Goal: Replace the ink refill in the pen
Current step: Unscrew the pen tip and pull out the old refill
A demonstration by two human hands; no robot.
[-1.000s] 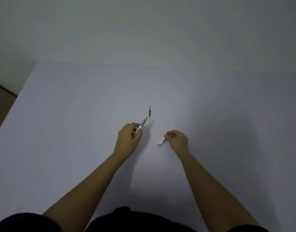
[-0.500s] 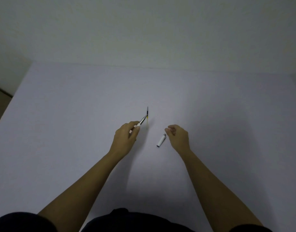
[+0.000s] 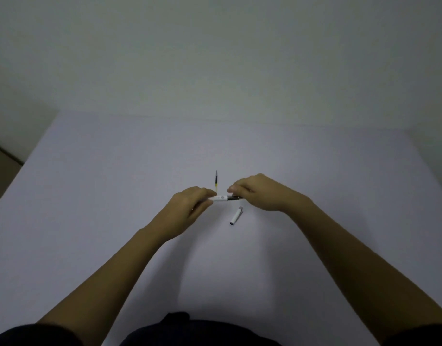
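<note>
A white pen (image 3: pixel 223 198) with a dark front section is held level above the table, between both hands. My left hand (image 3: pixel 190 204) grips its white barrel end. My right hand (image 3: pixel 258 192) pinches the dark tip end. Behind the hands, a thin ink refill (image 3: pixel 216 181) lies on the table, dark at the far end and yellow near my fingers. The white pen cap (image 3: pixel 236 216) lies on the table just below my right hand, free of both hands.
The white table (image 3: pixel 115 183) spreads wide around the hands and meets a pale wall at its far edge. Its left edge drops to a darker floor (image 3: pixel 0 166). My dark clothing shows at the bottom.
My right hand let go of the cap, which now lies on the table, and moved up left to the pen's tip. My left hand turned the pen level.
</note>
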